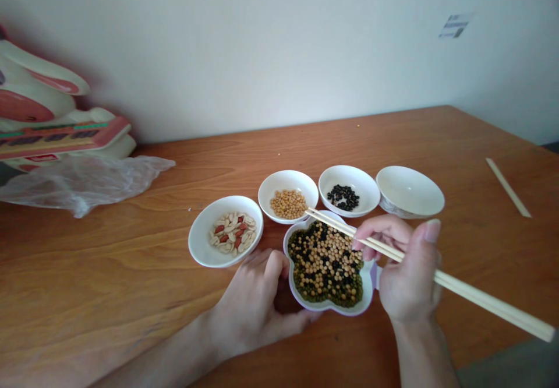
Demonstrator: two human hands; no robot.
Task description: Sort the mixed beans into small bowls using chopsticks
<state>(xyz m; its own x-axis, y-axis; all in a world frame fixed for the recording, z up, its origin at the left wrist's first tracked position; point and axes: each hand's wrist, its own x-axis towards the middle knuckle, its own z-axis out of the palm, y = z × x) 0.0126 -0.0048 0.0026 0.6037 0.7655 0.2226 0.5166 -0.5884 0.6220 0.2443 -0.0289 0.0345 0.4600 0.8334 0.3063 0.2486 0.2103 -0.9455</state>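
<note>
Right hand (408,271) pinches chopsticks (419,263) closed, tips over the yellow beans' bowl (288,196); left hand (257,300) cups the mixed-bean dish (369,289) (flower-shaped) on the bench (109,271).

On the bench (109,295), a row of four bowls (408,190) stands behind the lobed dish (368,286) of mixed beans (325,265). A plastic bag (87,181) lies far left, a loose stick (509,188) far right.

White bowls (226,240) on a reddish-brown wooden table (109,271) hold tan and red peanuts (232,232), yellow soybeans (288,203) and black beans (343,197); pale chopsticks (437,277) cross a yellow, black and green mix (325,265).
</note>
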